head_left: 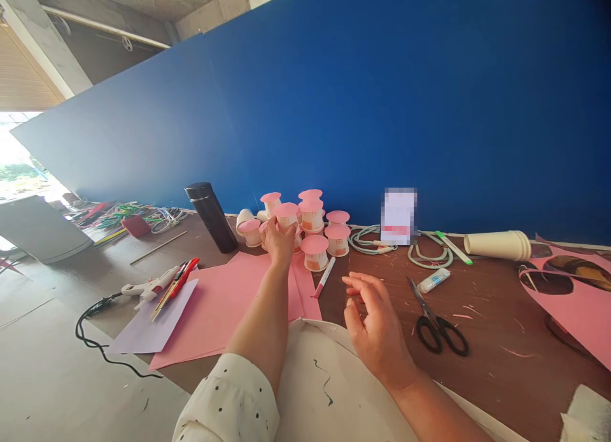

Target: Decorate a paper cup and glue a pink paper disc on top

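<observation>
My left hand [279,241] reaches out to a group of small paper-cup houses with round pink paper roofs. Its fingers are closed on one paper-cup house [286,218] at the front of a stacked pair. Beside it stand more of these, among them one paper-cup house [316,254] at the front with a drawn door. My right hand [375,321] hovers near the table edge, fingers loosely bent and apart, holding nothing. Close to it lie a white marker [325,276] with a red tip and black-handled scissors [436,327]. Pink paper sheets [214,308] spread under my left forearm.
A black bottle [212,216] stands left of the cups. A glue gun [150,286] and a red utility knife [176,286] rest on lilac paper [153,327]. Stacked paper cups [496,245] and cut pink paper [580,296] lie at right. Behind rises a blue panel [382,98].
</observation>
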A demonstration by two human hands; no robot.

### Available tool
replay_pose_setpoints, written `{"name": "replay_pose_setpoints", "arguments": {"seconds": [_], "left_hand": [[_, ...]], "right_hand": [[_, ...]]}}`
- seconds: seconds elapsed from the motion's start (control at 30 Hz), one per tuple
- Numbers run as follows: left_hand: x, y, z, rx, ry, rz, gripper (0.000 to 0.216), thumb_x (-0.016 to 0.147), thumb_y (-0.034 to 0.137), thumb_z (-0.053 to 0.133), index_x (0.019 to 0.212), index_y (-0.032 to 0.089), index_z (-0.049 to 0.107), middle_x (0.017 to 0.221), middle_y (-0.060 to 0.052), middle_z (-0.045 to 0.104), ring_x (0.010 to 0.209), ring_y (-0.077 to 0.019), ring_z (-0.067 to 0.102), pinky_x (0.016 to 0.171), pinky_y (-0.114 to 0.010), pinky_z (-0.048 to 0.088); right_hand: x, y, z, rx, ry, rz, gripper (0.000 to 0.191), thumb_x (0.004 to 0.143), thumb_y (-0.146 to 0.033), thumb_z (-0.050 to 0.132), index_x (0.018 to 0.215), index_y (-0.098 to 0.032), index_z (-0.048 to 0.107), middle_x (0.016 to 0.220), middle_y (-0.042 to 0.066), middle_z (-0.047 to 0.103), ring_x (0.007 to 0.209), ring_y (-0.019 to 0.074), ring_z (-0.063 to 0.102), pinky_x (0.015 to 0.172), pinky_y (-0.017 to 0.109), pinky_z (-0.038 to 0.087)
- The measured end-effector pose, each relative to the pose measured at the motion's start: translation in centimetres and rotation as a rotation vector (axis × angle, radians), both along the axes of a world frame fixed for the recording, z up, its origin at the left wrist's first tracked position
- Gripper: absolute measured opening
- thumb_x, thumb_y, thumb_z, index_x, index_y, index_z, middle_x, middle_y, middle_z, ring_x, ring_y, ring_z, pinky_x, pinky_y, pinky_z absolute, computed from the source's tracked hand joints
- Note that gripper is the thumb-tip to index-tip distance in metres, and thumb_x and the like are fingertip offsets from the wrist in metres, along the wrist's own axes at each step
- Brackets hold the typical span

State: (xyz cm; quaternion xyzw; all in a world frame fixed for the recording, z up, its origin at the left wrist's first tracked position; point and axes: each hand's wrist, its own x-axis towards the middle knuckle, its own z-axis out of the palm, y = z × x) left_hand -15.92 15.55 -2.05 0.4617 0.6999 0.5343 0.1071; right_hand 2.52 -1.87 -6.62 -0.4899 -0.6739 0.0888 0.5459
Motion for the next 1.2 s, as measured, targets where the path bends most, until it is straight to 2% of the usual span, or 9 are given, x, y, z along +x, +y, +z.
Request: {"name": "replay_pose_setpoints", "arguments": {"seconds": [0.23, 0.43, 0.7, 0.87, 1.03, 1.2], "left_hand": [[0.1, -0.2, 0.1, -0.061, 0.043, 0.003, 0.059, 0.082, 0.043, 0.071, 0.136, 0.028, 0.053, 0.143, -0.007, 0.061, 0.144, -0.0304, 0.041, 0.115, -0.048, 0.033], [0.4, -0.5, 0.3, -0.109, 0.065, 0.024, 0.071, 0.079, 0.044, 0.074, 0.142, 0.026, 0.047, 0.15, -0.011, 0.054, 0.146, -0.0316, 0.039, 0.116, -0.048, 0.033], [0.5, -0.4, 0.7, -0.136, 0.03, 0.059, 0.071, 0.078, 0.04, 0.075, 0.142, 0.027, 0.046, 0.146, -0.009, 0.057, 0.143, -0.0315, 0.044, 0.115, -0.048, 0.036], [0.0, 0.5, 2.2, -0.106, -0.058, 0.143, 0.066, 0.08, 0.04, 0.071, 0.14, 0.027, 0.046, 0.143, -0.008, 0.059, 0.14, -0.0314, 0.047, 0.112, -0.046, 0.038], [0.0, 2.2, 3.2, -0.05, -0.003, 0.112, 0.059, 0.079, 0.043, 0.072, 0.133, 0.028, 0.051, 0.138, -0.008, 0.063, 0.139, -0.0334, 0.047, 0.108, -0.046, 0.041], [0.4, 3.6, 3.6, -0.074, 0.073, 0.097, 0.048, 0.078, 0.042, 0.074, 0.12, 0.029, 0.055, 0.127, -0.009, 0.068, 0.132, -0.0336, 0.054, 0.106, -0.047, 0.04]], "right_hand": [[0.1, 0.0, -0.1, -0.01, -0.015, 0.006, 0.035, 0.092, -0.013, 0.047, 0.123, -0.022, 0.061, 0.127, 0.011, 0.059, 0.096, 0.0175, 0.067, 0.08, 0.036, 0.063], [0.1, 0.1, -0.2, -0.006, -0.014, 0.009, 0.035, 0.092, -0.012, 0.048, 0.122, -0.022, 0.062, 0.127, 0.012, 0.06, 0.096, 0.0179, 0.068, 0.08, 0.037, 0.062], [0.3, 0.4, -0.5, -0.036, -0.012, 0.015, 0.035, 0.091, -0.012, 0.046, 0.122, -0.021, 0.062, 0.126, 0.011, 0.061, 0.096, 0.0172, 0.068, 0.081, 0.036, 0.062], [0.4, 0.9, -1.0, -0.089, -0.011, 0.004, 0.033, 0.091, -0.014, 0.048, 0.119, -0.022, 0.063, 0.126, 0.011, 0.061, 0.094, 0.0179, 0.069, 0.079, 0.037, 0.062], [0.4, 1.2, -1.5, -0.117, -0.009, -0.02, 0.033, 0.091, -0.015, 0.047, 0.118, -0.022, 0.064, 0.126, 0.011, 0.061, 0.094, 0.0178, 0.07, 0.079, 0.037, 0.062], [0.3, 1.3, -1.9, -0.132, -0.021, -0.018, 0.033, 0.092, -0.016, 0.046, 0.118, -0.022, 0.064, 0.127, 0.011, 0.061, 0.094, 0.017, 0.07, 0.078, 0.035, 0.062]]}}
